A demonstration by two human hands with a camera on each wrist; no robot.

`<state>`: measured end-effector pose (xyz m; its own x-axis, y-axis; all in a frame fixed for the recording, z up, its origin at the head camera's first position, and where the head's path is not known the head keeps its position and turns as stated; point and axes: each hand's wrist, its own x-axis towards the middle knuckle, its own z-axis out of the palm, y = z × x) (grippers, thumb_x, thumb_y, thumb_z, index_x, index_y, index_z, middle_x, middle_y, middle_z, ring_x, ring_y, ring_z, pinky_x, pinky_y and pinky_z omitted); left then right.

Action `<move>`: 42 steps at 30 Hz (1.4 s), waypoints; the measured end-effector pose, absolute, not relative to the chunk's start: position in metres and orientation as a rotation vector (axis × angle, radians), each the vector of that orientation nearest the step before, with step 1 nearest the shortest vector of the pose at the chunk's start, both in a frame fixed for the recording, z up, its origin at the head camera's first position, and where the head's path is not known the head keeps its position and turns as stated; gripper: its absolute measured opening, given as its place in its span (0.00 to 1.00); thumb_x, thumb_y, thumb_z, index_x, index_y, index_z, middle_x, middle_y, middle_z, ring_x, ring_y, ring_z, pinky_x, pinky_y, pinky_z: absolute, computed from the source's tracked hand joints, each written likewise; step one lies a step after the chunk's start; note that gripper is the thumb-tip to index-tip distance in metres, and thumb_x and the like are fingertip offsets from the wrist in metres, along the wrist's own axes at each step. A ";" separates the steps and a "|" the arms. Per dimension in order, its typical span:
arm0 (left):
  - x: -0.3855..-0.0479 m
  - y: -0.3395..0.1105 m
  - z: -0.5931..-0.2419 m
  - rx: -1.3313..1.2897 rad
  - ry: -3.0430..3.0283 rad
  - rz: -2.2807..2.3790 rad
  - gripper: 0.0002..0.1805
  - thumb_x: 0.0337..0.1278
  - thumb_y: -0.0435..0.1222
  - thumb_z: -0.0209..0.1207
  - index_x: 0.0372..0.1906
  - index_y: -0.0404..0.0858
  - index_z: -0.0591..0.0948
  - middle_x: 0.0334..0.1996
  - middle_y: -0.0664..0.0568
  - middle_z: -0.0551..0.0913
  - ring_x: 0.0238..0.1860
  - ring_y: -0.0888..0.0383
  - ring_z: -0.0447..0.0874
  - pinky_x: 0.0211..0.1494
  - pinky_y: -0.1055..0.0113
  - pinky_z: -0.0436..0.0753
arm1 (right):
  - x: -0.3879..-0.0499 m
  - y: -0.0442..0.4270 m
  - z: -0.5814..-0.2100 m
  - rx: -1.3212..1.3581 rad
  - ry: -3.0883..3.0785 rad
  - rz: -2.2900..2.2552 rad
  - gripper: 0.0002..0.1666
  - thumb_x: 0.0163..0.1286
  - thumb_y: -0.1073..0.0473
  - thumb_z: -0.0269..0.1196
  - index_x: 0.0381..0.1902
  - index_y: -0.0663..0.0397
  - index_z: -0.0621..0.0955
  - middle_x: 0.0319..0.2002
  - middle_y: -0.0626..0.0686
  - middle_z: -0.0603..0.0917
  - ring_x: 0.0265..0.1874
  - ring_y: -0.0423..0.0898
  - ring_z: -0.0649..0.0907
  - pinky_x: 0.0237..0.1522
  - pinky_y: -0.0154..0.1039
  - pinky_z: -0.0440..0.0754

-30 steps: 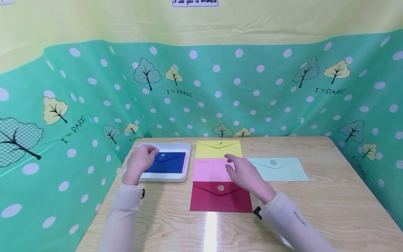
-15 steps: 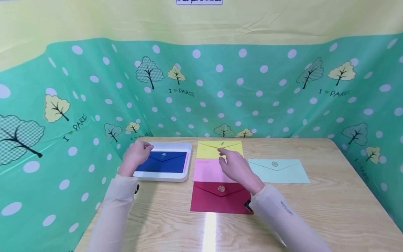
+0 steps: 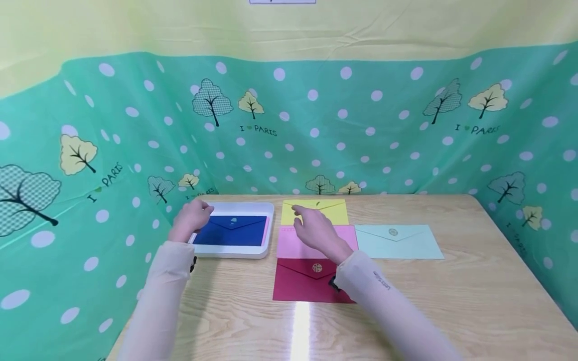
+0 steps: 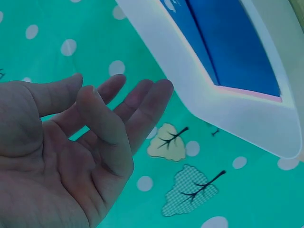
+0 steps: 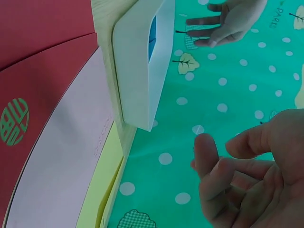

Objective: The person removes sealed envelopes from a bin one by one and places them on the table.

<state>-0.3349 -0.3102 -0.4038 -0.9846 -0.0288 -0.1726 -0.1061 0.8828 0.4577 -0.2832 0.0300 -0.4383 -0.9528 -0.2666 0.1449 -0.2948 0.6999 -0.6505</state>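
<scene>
My left hand (image 3: 190,219) hovers by the left side of a white tray (image 3: 239,252), thumb and fingers loosely bent with nothing between them. Inside the tray lies a dark blue envelope (image 3: 232,233), a pink edge showing from under it. My right hand (image 3: 318,233) hangs over a pink envelope (image 3: 287,244) and the lower part of a yellow envelope (image 3: 337,213), index finger bent, holding nothing. A dark red envelope (image 3: 300,285) with a gold emblem lies nearest me in that column, partly hidden by my right wrist. To the right lies a mint envelope (image 3: 397,244).
Everything lies on a light wooden table (image 3: 487,286). A green dotted cloth (image 3: 280,150) with printed trees hangs along the back and both sides. The tray's raised rim stands a little left of the envelope column.
My right hand has moved left across the pink and yellow envelopes. My left hand has shifted slightly left, toward the tray's outer edge. The envelopes and the tray stay in place.
</scene>
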 end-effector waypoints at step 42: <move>-0.361 -0.332 -0.441 -0.320 2.622 0.835 0.31 0.84 0.42 0.46 0.71 0.17 0.61 0.66 0.24 0.67 0.49 0.34 0.83 0.35 0.62 0.86 | -0.297 -0.088 -0.480 0.044 -2.739 2.328 0.51 0.77 0.64 0.57 0.84 0.66 0.40 0.77 0.70 0.62 0.21 0.48 0.86 0.27 0.44 0.87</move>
<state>-0.3605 -0.3320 -0.4412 -0.9061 -0.1021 -0.4106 -0.3208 0.7985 0.5094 -0.2969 -0.0883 -0.4801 -0.8989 -0.3009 -0.3183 0.2657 0.2032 -0.9424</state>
